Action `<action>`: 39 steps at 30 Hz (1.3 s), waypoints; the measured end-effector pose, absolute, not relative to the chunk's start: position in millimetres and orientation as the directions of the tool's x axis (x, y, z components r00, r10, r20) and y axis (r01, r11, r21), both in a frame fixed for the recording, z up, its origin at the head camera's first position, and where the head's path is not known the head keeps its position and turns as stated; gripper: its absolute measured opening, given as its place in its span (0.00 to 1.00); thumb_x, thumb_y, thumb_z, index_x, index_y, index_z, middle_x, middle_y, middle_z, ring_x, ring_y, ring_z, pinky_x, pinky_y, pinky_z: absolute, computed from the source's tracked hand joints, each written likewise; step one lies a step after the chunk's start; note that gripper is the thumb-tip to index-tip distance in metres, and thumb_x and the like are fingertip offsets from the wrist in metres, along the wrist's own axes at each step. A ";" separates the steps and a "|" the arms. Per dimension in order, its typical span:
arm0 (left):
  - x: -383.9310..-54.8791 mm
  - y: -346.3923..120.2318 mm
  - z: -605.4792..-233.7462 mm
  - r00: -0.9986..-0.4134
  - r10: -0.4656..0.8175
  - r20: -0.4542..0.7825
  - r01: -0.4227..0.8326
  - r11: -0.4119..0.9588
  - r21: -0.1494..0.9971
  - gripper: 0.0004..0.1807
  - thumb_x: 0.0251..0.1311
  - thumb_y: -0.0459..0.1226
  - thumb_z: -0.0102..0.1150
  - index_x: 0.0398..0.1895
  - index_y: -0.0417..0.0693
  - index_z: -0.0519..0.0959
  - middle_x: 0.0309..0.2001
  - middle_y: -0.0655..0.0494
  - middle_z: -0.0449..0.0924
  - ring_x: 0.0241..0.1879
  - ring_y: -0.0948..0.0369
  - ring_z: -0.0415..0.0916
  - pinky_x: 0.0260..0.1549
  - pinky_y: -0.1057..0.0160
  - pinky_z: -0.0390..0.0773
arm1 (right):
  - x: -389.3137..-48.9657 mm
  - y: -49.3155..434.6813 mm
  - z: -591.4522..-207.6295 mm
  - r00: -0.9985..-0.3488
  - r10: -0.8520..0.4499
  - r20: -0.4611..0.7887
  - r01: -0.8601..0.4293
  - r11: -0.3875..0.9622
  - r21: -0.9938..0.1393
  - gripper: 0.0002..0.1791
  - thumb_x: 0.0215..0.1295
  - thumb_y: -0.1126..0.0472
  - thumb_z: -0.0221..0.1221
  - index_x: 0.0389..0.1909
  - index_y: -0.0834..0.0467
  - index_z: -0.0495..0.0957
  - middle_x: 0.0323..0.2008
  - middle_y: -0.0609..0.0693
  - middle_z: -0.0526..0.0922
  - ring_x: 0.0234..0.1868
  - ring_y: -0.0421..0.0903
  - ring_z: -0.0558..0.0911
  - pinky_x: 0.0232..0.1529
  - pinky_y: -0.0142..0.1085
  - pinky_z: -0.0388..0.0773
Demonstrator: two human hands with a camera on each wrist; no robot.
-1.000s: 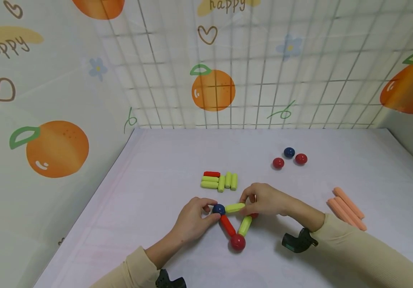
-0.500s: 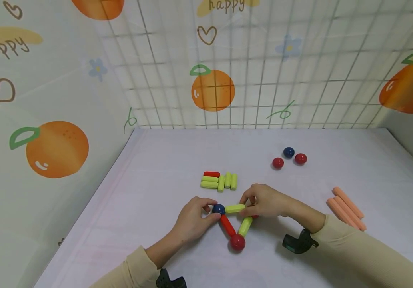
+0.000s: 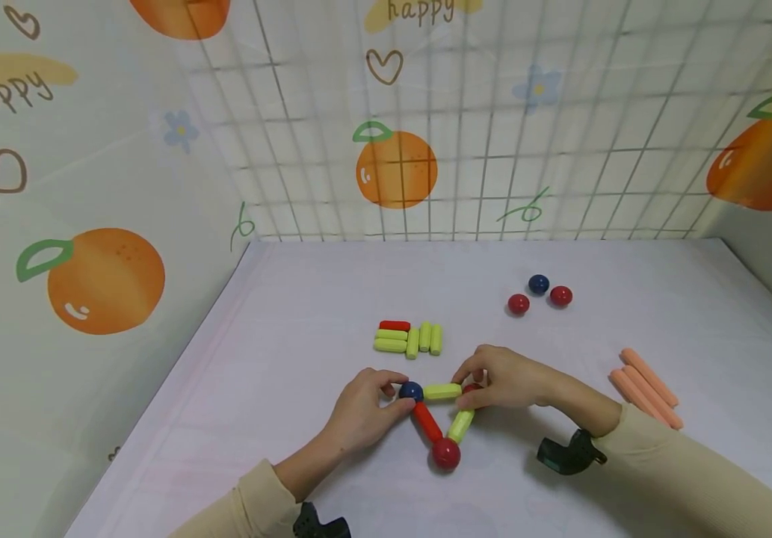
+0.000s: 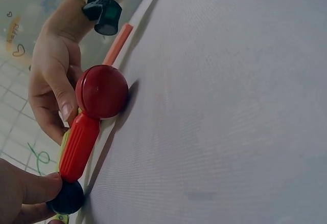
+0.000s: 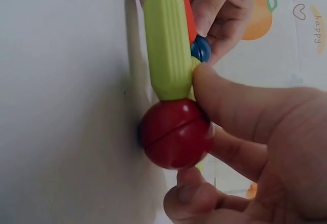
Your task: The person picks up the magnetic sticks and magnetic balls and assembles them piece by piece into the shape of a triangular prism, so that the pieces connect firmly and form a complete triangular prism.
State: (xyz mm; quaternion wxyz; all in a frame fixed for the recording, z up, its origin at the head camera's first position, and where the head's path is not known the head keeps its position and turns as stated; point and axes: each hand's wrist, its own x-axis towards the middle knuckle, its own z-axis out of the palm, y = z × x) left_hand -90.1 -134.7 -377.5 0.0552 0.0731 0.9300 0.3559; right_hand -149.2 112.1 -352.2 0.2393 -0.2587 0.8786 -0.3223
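Observation:
In the head view, three balls and three short rods form a triangle low in the middle. My left hand [image 3: 368, 403] pinches the blue ball [image 3: 411, 391] at the left corner between thumb and fingers. My right hand [image 3: 510, 377] curls its thumb and fingers about the red ball [image 5: 176, 133] at the right corner, partly hiding it. A lime rod [image 3: 442, 391] spans these two balls. A red rod [image 4: 80, 147] and a second lime rod [image 5: 168, 45] run down to the nearest red ball [image 3: 446, 453], which neither hand touches.
Behind the triangle lie several lime rods [image 3: 412, 342] and one red rod [image 3: 394, 326]. Farther back right sit a blue ball [image 3: 539, 285] and two red balls [image 3: 519, 304]. Three long orange rods [image 3: 646, 388] lie at the right. A patterned curtain [image 3: 305, 127] borders the table.
My right hand has shifted slightly right, so the red ball at the right corner shows more between its fingers. The triangle has moved a touch right. My left hand keeps its hold on the blue ball.

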 end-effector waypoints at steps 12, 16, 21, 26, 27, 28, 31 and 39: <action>-96.3 -118.8 -379.1 -0.971 0.238 -0.037 0.150 0.717 0.681 0.19 0.60 0.43 0.66 0.53 0.48 0.82 0.38 0.53 0.77 0.37 0.60 0.70 0.33 0.67 0.69 | -146.4 147.8 -358.0 -0.719 -0.644 -0.262 -0.303 0.629 -0.716 0.23 0.55 0.55 0.71 0.54 0.47 0.82 0.39 0.48 0.75 0.37 0.45 0.73 0.34 0.33 0.71; -100.4 -109.7 -380.4 -0.964 0.263 -0.023 0.177 0.709 0.682 0.19 0.60 0.43 0.66 0.53 0.48 0.82 0.38 0.54 0.77 0.37 0.61 0.70 0.33 0.68 0.69 | -145.8 158.4 -357.7 -0.732 -0.630 -0.259 -0.291 0.633 -0.717 0.23 0.56 0.56 0.70 0.54 0.47 0.82 0.39 0.48 0.75 0.38 0.46 0.73 0.35 0.33 0.72; -106.8 -96.6 -381.1 -0.961 0.276 -0.025 0.186 0.708 0.682 0.19 0.60 0.43 0.66 0.53 0.48 0.82 0.38 0.54 0.77 0.37 0.61 0.70 0.31 0.68 0.70 | -146.4 171.1 -356.9 -0.746 -0.621 -0.240 -0.299 0.635 -0.712 0.21 0.57 0.57 0.69 0.53 0.47 0.82 0.39 0.49 0.75 0.39 0.47 0.73 0.35 0.33 0.72; -113.3 -84.6 -380.8 -0.957 0.290 -0.029 0.195 0.710 0.676 0.19 0.60 0.43 0.66 0.54 0.48 0.82 0.39 0.54 0.77 0.40 0.60 0.71 0.33 0.67 0.72 | -149.2 181.5 -358.3 -0.769 -0.592 -0.241 -0.281 0.652 -0.704 0.19 0.58 0.58 0.68 0.52 0.46 0.82 0.41 0.49 0.75 0.41 0.47 0.72 0.36 0.34 0.74; -115.1 -82.4 -380.9 -0.956 0.292 -0.029 0.197 0.710 0.676 0.19 0.61 0.43 0.66 0.54 0.49 0.82 0.40 0.54 0.78 0.40 0.60 0.71 0.34 0.67 0.72 | -149.7 183.6 -358.7 -0.777 -0.580 -0.243 -0.272 0.659 -0.702 0.20 0.58 0.58 0.68 0.53 0.46 0.82 0.41 0.49 0.75 0.41 0.47 0.72 0.36 0.34 0.74; -116.9 -80.3 -380.9 -0.955 0.295 -0.027 0.200 0.711 0.674 0.19 0.61 0.43 0.66 0.54 0.49 0.82 0.40 0.54 0.78 0.40 0.60 0.72 0.34 0.67 0.72 | -150.1 185.8 -359.1 -0.787 -0.566 -0.245 -0.262 0.666 -0.698 0.20 0.58 0.57 0.68 0.53 0.47 0.82 0.41 0.49 0.75 0.41 0.47 0.72 0.36 0.34 0.74; -122.4 -74.4 -380.7 -0.954 0.299 -0.023 0.207 0.713 0.670 0.19 0.61 0.43 0.65 0.55 0.48 0.82 0.40 0.53 0.78 0.40 0.60 0.71 0.35 0.66 0.72 | -150.2 192.0 -360.7 -0.818 -0.525 -0.238 -0.241 0.686 -0.686 0.22 0.57 0.56 0.69 0.54 0.48 0.82 0.41 0.50 0.75 0.39 0.46 0.72 0.36 0.34 0.74; -131.8 -62.5 -381.1 -0.959 0.283 -0.032 0.191 0.724 0.663 0.20 0.61 0.43 0.66 0.55 0.49 0.81 0.40 0.53 0.77 0.39 0.60 0.70 0.33 0.66 0.72 | -146.6 202.9 -361.7 -0.868 -0.457 -0.195 -0.225 0.712 -0.665 0.24 0.56 0.54 0.70 0.54 0.52 0.81 0.38 0.52 0.74 0.35 0.45 0.72 0.33 0.35 0.70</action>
